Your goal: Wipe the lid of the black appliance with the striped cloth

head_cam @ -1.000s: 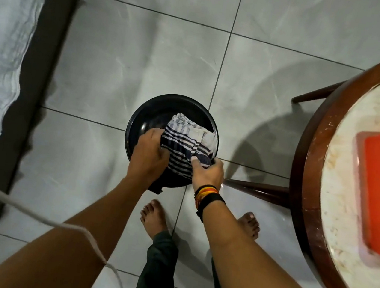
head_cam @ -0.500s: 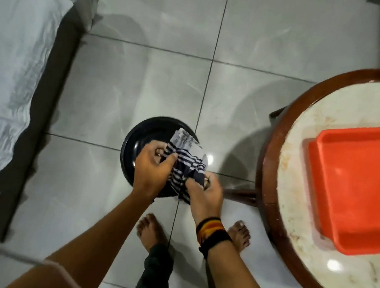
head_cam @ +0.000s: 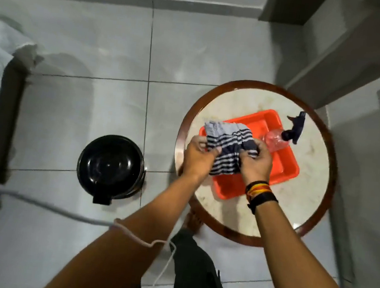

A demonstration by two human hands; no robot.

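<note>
The fingers (head_cam: 210, 146) of the left hand (head_cam: 198, 157) and those of the right hand (head_cam: 255, 163) are closed on opposite ends of one striped cloth (head_cam: 228, 146), bunched and stretched between them above an orange tray (head_cam: 284, 170). The cloth is navy and white, with pale stripes crossing a dark middle and a lighter, crumpled end at the upper left; its lower part hangs down between the two hands. Bands in black, yellow and red circle the right wrist. The tray sits on a round marble worktop (head_cam: 309, 183) with a dark wooden rim. One clear spray bottle (head_cam: 281, 140) with a dark trigger head lies partly in the tray, its body blurred. Well apart, down on the tiled floor (head_cam: 92, 106) to the left, stands the single black appliance (head_cam: 111, 168), its glossy round lid shut and bare. A white cord (head_cam: 59, 210) crosses the left forearm, cut off at the frame edge.
</note>
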